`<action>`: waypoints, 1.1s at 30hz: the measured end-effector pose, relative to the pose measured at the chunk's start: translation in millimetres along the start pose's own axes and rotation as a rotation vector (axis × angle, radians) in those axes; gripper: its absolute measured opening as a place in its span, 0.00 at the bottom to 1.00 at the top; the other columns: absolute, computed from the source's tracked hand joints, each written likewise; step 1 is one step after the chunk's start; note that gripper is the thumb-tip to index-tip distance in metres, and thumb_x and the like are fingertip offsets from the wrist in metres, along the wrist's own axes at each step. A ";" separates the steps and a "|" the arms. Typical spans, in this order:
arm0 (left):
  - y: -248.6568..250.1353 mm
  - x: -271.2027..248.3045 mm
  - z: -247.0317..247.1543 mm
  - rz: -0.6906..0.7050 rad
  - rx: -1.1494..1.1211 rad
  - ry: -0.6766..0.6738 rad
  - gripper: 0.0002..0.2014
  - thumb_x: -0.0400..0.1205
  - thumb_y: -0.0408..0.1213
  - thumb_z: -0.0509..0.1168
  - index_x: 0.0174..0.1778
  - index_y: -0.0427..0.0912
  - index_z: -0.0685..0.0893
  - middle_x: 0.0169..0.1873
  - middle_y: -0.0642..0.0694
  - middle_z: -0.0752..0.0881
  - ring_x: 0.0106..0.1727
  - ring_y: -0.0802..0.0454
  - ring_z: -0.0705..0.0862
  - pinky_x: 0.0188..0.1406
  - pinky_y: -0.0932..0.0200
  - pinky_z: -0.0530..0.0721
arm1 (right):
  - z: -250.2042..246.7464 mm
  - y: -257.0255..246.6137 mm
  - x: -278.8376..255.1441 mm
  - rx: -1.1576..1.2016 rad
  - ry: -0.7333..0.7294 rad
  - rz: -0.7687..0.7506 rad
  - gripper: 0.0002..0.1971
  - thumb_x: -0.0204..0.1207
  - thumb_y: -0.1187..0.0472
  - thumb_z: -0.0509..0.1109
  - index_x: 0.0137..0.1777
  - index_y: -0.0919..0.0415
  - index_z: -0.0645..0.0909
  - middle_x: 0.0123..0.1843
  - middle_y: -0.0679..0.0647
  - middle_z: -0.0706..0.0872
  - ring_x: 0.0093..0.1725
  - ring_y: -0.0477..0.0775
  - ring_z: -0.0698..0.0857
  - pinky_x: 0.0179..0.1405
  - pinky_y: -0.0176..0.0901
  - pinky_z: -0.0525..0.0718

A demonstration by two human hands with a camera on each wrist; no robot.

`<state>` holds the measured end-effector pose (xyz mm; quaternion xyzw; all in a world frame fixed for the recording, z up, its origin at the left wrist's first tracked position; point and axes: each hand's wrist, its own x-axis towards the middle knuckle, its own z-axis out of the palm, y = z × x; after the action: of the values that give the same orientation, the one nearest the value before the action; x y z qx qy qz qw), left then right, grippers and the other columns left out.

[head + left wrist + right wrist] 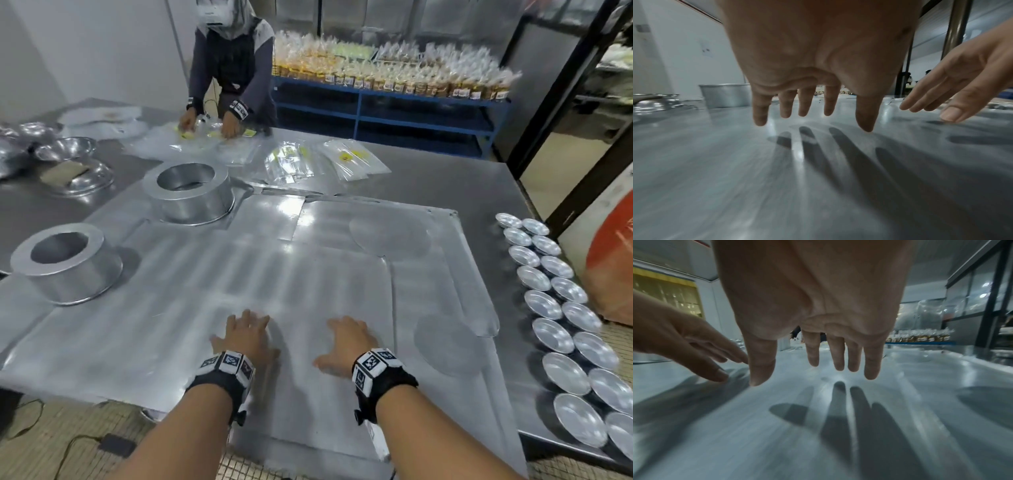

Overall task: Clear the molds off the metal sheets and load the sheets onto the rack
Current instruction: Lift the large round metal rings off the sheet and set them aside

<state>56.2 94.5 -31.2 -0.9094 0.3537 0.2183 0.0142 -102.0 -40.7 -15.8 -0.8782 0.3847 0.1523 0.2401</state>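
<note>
Two ring molds (pixel 65 263) remain on the sheets (pixel 308 291) at frame left, no rack in view; left hand (pixel 245 337) and right hand (pixel 349 342) hover spread, empty, over bare sheet.

Steel worktop (pixel 479 178), overlapping metal sheets (pixel 212 284) across its middle, two round molds (pixel 65 263) left of them, small tins (pixel 555 308) right, plastic bags (pixel 308 161) beyond
</note>
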 end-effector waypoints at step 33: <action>-416.1 86.3 -180.2 -0.189 -0.100 0.427 0.27 0.79 0.50 0.67 0.72 0.44 0.73 0.68 0.40 0.75 0.69 0.36 0.71 0.64 0.45 0.76 | 34.6 -460.0 129.9 0.227 0.144 -0.156 0.22 0.79 0.46 0.70 0.63 0.64 0.81 0.61 0.63 0.86 0.59 0.66 0.86 0.49 0.47 0.81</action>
<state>452.6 318.9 43.1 -0.9636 0.2506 0.0361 -0.0853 325.0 170.5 36.5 -0.8813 0.3463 0.0252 0.3207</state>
